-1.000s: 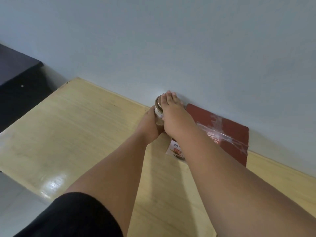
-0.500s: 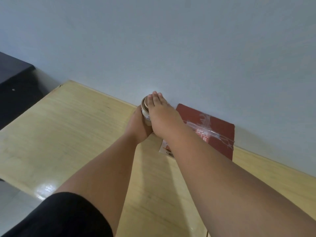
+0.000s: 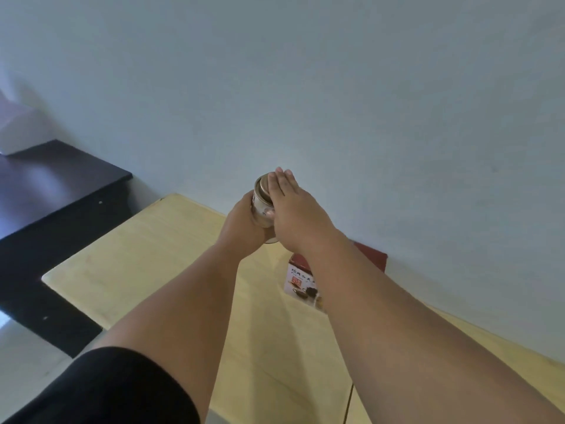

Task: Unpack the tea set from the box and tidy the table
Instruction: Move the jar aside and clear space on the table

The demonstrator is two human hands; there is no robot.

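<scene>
A small round tin [image 3: 261,203] with a gold-rimmed lid is held above the far part of the light wooden table [image 3: 146,258], close to the wall. My left hand [image 3: 241,224] grips its body from below and the left. My right hand [image 3: 293,209] lies flat over its lid and right side, fingers extended. The red tea set box [image 3: 301,278] with a white printed side stands on the table against the wall, mostly hidden behind my right forearm.
A dark table or cabinet [image 3: 49,191] stands to the left, beyond the wooden table's left edge. A pale blue wall [image 3: 336,102] rises directly behind the table. A seam [image 3: 348,402] runs across the tabletop at lower right.
Both hands have lifted the tin up from beside the box; it is now held in front of the wall. The view has shifted, showing more of the dark furniture at left.
</scene>
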